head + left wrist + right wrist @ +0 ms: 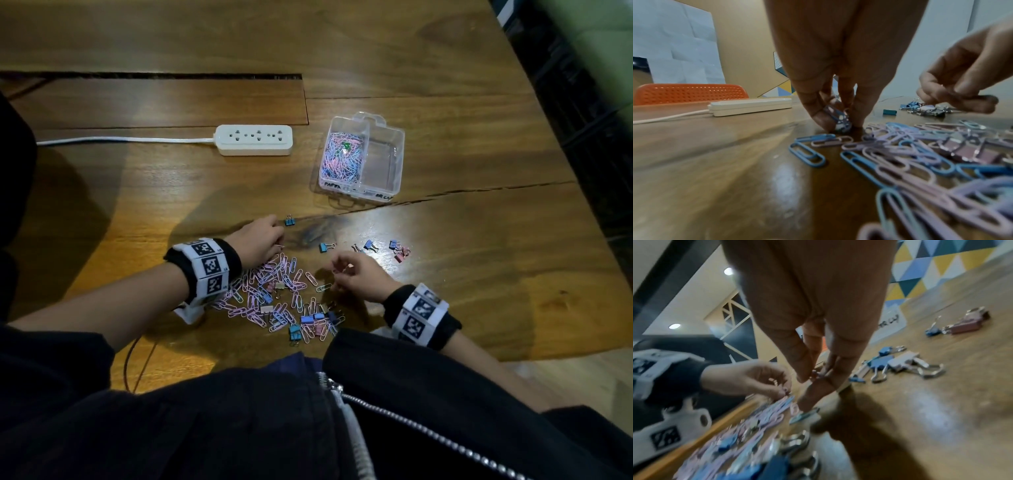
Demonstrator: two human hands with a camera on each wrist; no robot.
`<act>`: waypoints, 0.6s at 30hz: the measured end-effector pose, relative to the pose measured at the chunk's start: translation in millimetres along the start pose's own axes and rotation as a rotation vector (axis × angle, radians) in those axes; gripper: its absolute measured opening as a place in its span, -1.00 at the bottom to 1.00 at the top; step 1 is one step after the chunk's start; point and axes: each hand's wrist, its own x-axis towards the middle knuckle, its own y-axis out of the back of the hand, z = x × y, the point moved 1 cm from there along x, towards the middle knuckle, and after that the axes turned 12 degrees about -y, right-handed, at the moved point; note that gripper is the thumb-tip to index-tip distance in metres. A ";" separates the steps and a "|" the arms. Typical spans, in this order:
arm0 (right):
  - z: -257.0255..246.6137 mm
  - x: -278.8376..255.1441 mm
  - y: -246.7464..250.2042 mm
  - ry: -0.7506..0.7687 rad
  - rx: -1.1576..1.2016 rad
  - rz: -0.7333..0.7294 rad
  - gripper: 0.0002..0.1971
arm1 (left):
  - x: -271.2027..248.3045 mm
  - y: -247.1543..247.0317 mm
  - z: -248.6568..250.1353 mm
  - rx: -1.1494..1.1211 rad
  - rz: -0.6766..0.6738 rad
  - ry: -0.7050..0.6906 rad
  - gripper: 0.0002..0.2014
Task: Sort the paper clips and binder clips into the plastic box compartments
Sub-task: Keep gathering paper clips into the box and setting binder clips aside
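A clear plastic box stands at the far right; its left compartment is full of pastel paper clips and its right compartment looks bare. A mixed pile of paper clips and binder clips lies close to me. At the pile's far-left edge my left hand pinches a small patterned binder clip down on the table. My right hand hovers over the pile's right edge and pinches a small dark binder clip between thumb and fingers.
Loose binder clips lie beyond the hands: a blue one, another blue one and a group of blue and pink ones. A white power strip with its cord sits at the back left. An orange chair stands behind the table.
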 end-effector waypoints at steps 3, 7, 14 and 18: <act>-5.9 3.4 -16.5 0.035 -0.234 0.221 -0.80 | -3.8 -1.2 -0.2 0.074 0.023 -0.022 -0.72; -12.5 11.2 -36.1 0.075 -0.406 0.228 -0.71 | -8.1 -2.0 -0.4 0.019 0.045 0.031 -0.74; -10.4 12.6 -54.9 0.154 -0.559 0.178 -0.47 | -11.2 4.6 -8.1 -0.841 0.124 0.317 -0.81; -15.3 10.9 -58.1 0.171 -0.579 0.180 -0.66 | -9.6 9.5 0.0 -1.309 0.249 0.400 -0.72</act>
